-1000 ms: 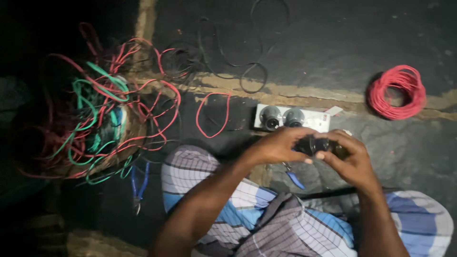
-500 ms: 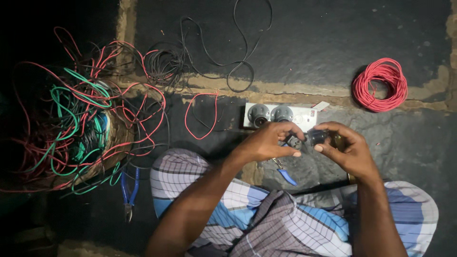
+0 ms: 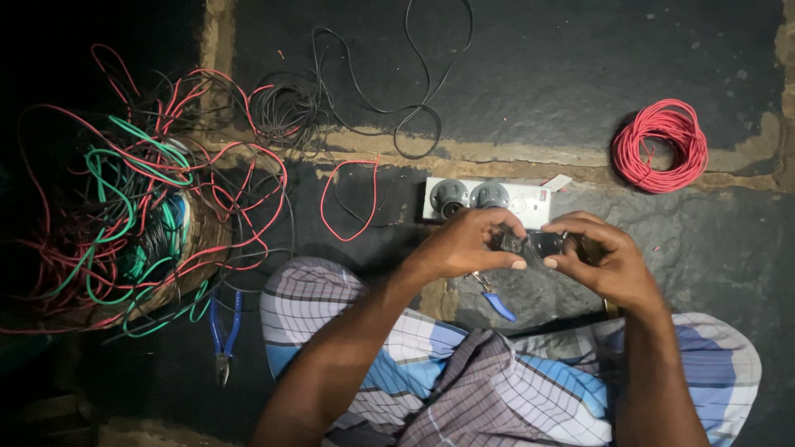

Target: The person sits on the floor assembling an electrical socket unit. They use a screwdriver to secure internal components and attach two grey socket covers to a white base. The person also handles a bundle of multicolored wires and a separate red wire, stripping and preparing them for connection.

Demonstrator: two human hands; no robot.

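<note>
My left hand and my right hand meet over my lap, both gripping a small black lamp holder between the fingertips. The left fingers pinch its left end, the right fingers wrap its right end. Just beyond the hands a white board lies on the dark stone floor, with two grey round holders mounted on its left part. A small tool with a blue handle lies under my left hand, partly hidden.
A coil of red wire lies at the right. A basket stuffed with tangled red, green and black wires sits at the left, blue-handled pliers below it. Loose black cable and a red wire loop lie behind. My checked cloth covers my legs.
The view shifted and steadied a second ago. Since then both hands stayed on the black holder; the left fingers have closed in on its left end, pressing the parts together.
</note>
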